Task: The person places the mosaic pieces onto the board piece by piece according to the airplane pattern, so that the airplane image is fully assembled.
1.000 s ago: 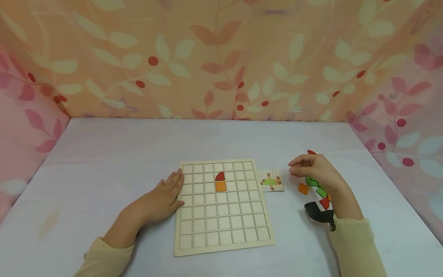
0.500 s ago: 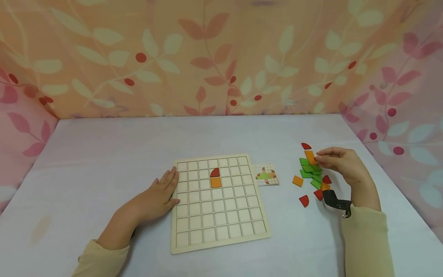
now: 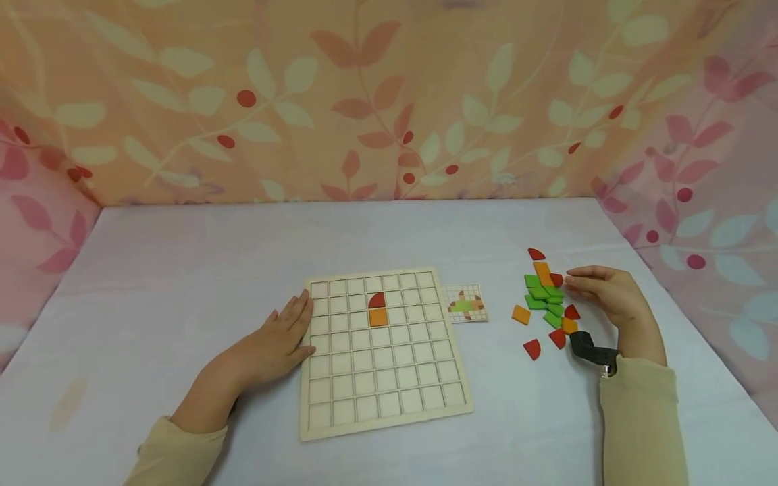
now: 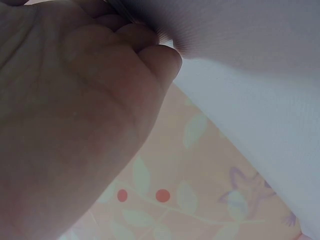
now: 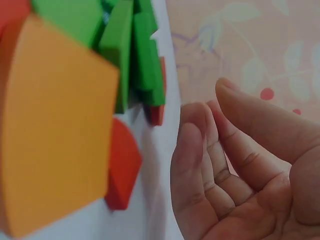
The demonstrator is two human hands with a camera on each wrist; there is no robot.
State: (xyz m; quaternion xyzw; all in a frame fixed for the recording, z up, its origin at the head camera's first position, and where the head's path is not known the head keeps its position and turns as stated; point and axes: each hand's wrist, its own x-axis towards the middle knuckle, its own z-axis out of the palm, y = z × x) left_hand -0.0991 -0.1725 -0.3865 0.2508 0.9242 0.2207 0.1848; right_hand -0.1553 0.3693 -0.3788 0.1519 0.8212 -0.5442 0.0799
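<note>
A pale wooden grid board (image 3: 387, 380) lies on the white table. My left hand (image 3: 272, 343) rests with its fingers flat on the board's left edge. In the grid sit a red quarter-round tile (image 3: 378, 300) and, just below, an orange square tile (image 3: 378, 317). My right hand (image 3: 615, 297) hovers at the right side of a pile of loose tiles, fingers gently bent. Its fingertips are close to a red quarter-round tile (image 3: 556, 279). In the right wrist view nothing lies between thumb and fingers; green tiles (image 5: 145, 55) and a large-looking orange tile (image 5: 60, 125) are beside the hand.
A small pattern card (image 3: 467, 304) touches the board's right side. Green tiles (image 3: 535, 302) overlap in the pile, with a separate orange square (image 3: 521, 314) and a red quarter-round (image 3: 532, 349) nearby. A black wrist camera mount (image 3: 591, 347) juts from the right sleeve. A floral curtain (image 3: 340, 101) stands behind.
My right hand has moved right, from over the pile's left side to its right side, uncovering the tiles. The left hand stays on the board's edge. The head view has shifted slightly.
</note>
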